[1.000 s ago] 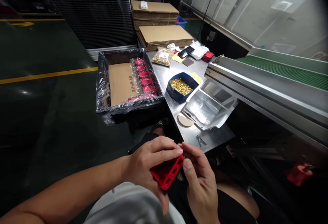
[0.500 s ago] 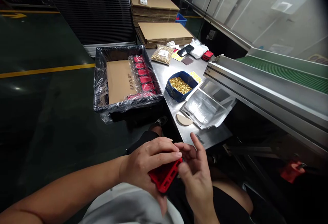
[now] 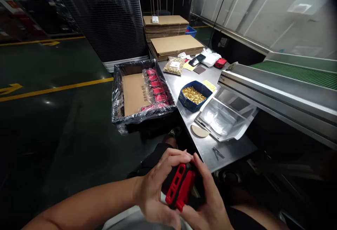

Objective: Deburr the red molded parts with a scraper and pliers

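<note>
A red and black plastic housing [image 3: 181,184] with several rectangular openings along one side is held over my lap. My left hand [image 3: 159,184] wraps round its left side, fingers over the top and thumb below. On the opposite side, my right hand [image 3: 207,195] grips it, the fingertips close to those of the left. Just beyond the hands, on the metal table, are small pliers or tweezers [image 3: 218,154] and a beige round-edged pad [image 3: 200,131]. A blue bin [image 3: 184,103] of small brass-coloured parts stands farther back.
Left of the table, a plastic-lined black crate [image 3: 118,117] holds several red housings and cardboard. A white tray [image 3: 238,135] with clear bags lies at the table's right. Behind are a bag of brass parts [image 3: 173,65], a phone [image 3: 197,60] and cardboard stacks [image 3: 176,44]. A conveyor [image 3: 289,93] runs along the right.
The housing has been turned, so its side with openings now faces up and left. My right hand has closed onto it from a raised, spread pose. The view has shifted slightly.
</note>
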`<state>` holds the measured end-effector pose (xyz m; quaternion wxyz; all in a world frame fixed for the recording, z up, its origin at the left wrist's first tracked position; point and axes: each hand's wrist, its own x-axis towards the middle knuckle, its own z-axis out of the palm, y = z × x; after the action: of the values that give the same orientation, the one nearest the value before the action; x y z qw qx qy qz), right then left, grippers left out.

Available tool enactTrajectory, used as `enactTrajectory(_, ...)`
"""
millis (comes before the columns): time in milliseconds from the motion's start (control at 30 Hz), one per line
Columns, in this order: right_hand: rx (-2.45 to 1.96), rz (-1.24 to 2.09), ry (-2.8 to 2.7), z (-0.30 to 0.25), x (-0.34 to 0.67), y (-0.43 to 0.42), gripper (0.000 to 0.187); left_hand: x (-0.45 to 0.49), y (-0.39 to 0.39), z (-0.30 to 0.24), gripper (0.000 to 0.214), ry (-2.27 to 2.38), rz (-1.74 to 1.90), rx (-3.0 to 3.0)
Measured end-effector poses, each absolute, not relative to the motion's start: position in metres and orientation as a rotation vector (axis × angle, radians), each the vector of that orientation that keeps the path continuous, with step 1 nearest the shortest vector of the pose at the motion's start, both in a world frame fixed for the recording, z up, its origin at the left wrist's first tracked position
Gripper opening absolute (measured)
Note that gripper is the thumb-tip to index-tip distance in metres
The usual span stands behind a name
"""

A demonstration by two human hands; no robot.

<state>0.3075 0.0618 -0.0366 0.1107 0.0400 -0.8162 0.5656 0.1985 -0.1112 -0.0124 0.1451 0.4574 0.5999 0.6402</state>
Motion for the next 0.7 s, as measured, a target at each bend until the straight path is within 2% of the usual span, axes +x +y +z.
enactTrajectory(167,0.012,1.477,-2.341,-0.041,0.307,0.054,0.081,0.204,-0.11,-0.01,0.079,1.465,1.936,0.993)
enactTrajectory(267,0.038,1.43,-2.365,-0.034,0.306,0.053,0.08,0.209,-0.104,-0.013,0.065,1.302,2.016,0.639)
enactTrajectory(400,0.003,1.314,-2.46,-0.029,0.305,0.054,0.081,0.208,-0.092,-0.02,0.027,1.304,2.131,0.21)
enactTrajectory(500,-0.023,1.304,-2.489,-0.031,0.308,0.054,0.08,0.203,-0.084,-0.024,0.027,1.36,2.153,0.034)
enactTrajectory(633,-0.049,1.546,-2.413,-0.034,0.311,0.055,0.076,0.198,-0.081,-0.028,0.026,1.25,2.207,0.053)
enactTrajectory(700,-0.073,1.895,-2.254,-0.032,0.309,0.052,0.06,0.197,-0.082,-0.03,0.03,1.13,2.179,0.157)
